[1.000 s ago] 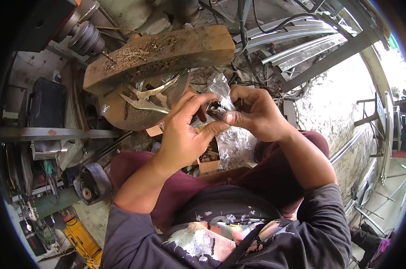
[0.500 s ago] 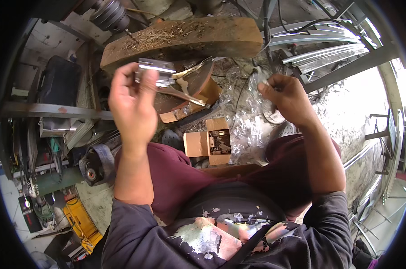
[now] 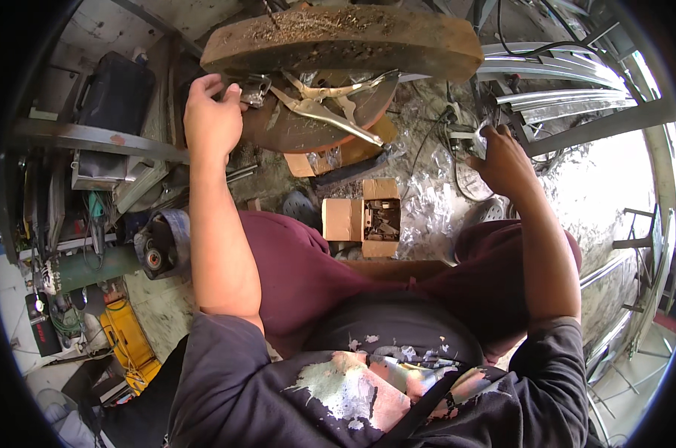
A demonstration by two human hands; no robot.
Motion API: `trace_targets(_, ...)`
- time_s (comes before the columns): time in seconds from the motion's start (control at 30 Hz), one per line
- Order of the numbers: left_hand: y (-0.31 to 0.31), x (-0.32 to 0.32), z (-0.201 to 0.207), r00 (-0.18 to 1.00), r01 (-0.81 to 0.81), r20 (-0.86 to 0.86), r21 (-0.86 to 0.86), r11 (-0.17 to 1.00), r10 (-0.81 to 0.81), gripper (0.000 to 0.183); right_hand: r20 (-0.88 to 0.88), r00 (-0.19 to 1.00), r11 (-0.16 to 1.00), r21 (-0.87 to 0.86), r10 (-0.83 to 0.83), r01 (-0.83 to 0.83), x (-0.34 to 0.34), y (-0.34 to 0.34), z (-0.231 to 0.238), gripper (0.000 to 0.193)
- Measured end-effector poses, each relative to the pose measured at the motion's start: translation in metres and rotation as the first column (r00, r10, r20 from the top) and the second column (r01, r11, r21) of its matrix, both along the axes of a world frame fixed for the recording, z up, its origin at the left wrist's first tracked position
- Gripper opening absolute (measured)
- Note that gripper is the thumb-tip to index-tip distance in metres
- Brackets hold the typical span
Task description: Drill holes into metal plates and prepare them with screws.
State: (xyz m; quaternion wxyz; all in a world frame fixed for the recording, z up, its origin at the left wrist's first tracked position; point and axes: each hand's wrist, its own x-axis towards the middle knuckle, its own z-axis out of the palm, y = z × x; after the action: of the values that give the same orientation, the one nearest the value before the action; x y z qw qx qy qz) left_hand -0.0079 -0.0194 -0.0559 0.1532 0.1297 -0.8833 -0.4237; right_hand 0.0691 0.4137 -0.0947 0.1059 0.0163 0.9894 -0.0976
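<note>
My left hand (image 3: 212, 123) is closed on a small shiny metal bracket (image 3: 256, 91), held between thumb and fingers over the left side of a round, rust-edged plate (image 3: 278, 134). Metal locking pliers (image 3: 327, 112) lie on that plate, just right of the bracket. Farther right, my right hand (image 3: 506, 160) is raised with thumb and fingers apart. Close to its fingertips is a small whitish thing (image 3: 465, 136) that I cannot make out. Below, between my legs, an opened cardboard box (image 3: 343, 219) holds several small metal parts (image 3: 383, 220).
A thick wooden block (image 3: 345, 45) strewn with shavings lies across the far side, a drill bit (image 3: 269, 9) above it. Clear plastic wrappers (image 3: 426, 224) litter the floor beside the box. Metal profiles (image 3: 562, 104) are stacked at right; a yellow case (image 3: 127, 336) stands lower left.
My left hand has moved away from me and lowered the bracket toward the round plate. My right hand has shifted right, its fingers now spread, and the clear plastic no longer shows in it.
</note>
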Motion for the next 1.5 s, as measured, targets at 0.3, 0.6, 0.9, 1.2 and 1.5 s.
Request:
trace_targets(0.3,-0.002,0.065,0.070,0.968,0.210,0.208,-0.382,0.900,-0.138,0.049,0.105,0.992,0.995,0.062,0.070,-0.077,-0.001,-0.006,-0.033,0.061)
trace_targets(0.6,0.000,0.014,0.031,0.927,0.330,-0.265,0.239,0.913,-0.266,0.033,0.654,0.403,0.691,-0.260,0.640,-0.674,0.032,-0.059,-0.262,0.059)
trace_targets(0.9,0.077,0.021,0.069,0.964,0.142,-0.253,0.213,0.967,-0.086,0.017,0.222,0.833,0.848,-0.306,0.506,-0.433,0.068,-0.085,-0.419,0.036)
trace_targets(1.2,0.003,0.032,0.043,0.941,0.179,-0.305,0.077,0.981,-0.147,0.029,-0.042,0.936,0.823,-0.465,0.348,-0.327,0.046,-0.183,-0.303,0.029)
trace_targets(1.5,0.039,0.035,0.052,0.929,0.134,-0.361,0.111,0.985,-0.086,0.022,-0.035,0.873,0.807,-0.365,0.486,-0.464,-0.083,-0.230,-0.306,0.041)
